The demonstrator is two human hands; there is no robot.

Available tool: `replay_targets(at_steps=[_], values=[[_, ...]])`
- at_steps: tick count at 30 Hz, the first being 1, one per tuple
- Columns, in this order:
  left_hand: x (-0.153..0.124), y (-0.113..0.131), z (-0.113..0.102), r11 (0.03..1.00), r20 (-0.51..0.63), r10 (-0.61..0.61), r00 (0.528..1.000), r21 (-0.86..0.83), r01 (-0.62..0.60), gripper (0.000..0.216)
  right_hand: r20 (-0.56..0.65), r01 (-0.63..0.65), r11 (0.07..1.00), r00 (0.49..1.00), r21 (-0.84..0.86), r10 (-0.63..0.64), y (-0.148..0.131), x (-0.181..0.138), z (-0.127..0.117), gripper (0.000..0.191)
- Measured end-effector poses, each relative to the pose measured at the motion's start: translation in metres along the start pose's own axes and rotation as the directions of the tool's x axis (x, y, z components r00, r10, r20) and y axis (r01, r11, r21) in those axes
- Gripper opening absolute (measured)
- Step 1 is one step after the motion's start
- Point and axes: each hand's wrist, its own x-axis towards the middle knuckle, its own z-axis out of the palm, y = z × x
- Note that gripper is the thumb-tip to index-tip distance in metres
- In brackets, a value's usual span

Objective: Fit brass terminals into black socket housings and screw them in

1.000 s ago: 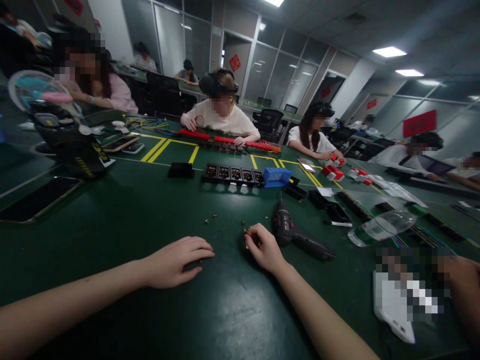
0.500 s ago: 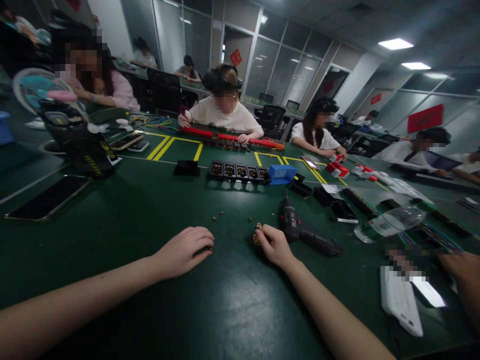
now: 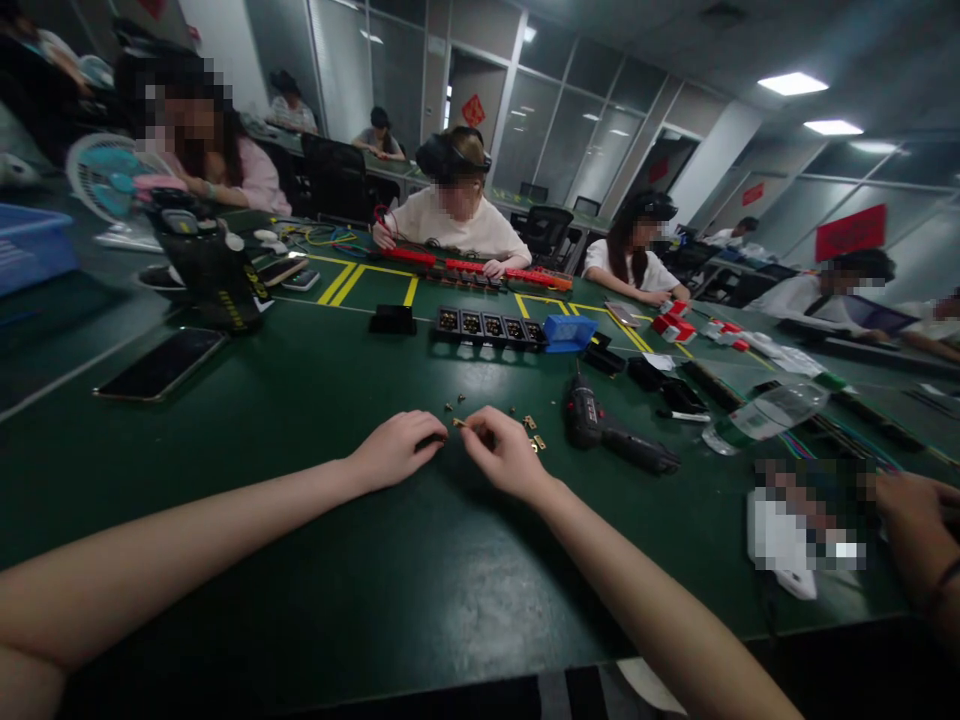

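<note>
1. Green bench (image 3: 360, 590) spans the view in a lit office; its near edge crosses the bottom of the frame, and co-workers sit along and beyond its far side.
2. Brass piece (image 3: 460, 423): located in the gap between the two hands, at the fingertips of the right hand (image 3: 504, 455). It projects leftward from that grip, toward the left hand (image 3: 397, 450). Its long axis appears to run sideways, roughly along the near edge; exact tilt is too small to tell.
3. Right grip: thumb and forefinger closed together on the brass piece. This hand is the nearer one, being in contact with it.
4. Left grip: fingers curled, thumb close beneath them, tips facing the brass piece across a narrow gap. Whether anything is pinched there cannot be told.
5. Small screws (image 3: 449, 406) lie just beyond the fingertips, on the side toward the far edge.
6. Loose brass parts (image 3: 537, 443) lie on the bench just beside the right hand, on its right-hand side.
7. Power screwdriver (image 3: 585, 415): lies to the right of these parts, bit toward the far edge, handle slanting toward the right edge.
8. Black compartment tray (image 3: 450, 338): stands beyond both hands, its row running sideways, with a blue box (image 3: 570, 333) at its right end.
</note>
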Motion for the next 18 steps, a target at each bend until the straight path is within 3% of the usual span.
replay_targets(at_steps=[6,13,18], values=[[0.001,0.003,-0.002,1.000,0.058,-0.029,0.998,-0.006,0.029,0.013,-0.083,-0.100,0.995,0.992,-0.017,0.098,0.035,0.001,0.005,0.014],[0.000,0.000,-0.001,1.000,0.034,-0.012,0.999,-0.013,0.012,0.014,0.123,-0.033,0.998,0.992,-0.049,0.039,0.039,-0.006,0.011,0.009],[0.000,0.001,0.000,0.999,0.017,-0.049,0.999,-0.006,0.049,0.015,0.158,-0.040,0.996,0.986,-0.079,0.052,0.040,-0.003,0.012,0.012]])
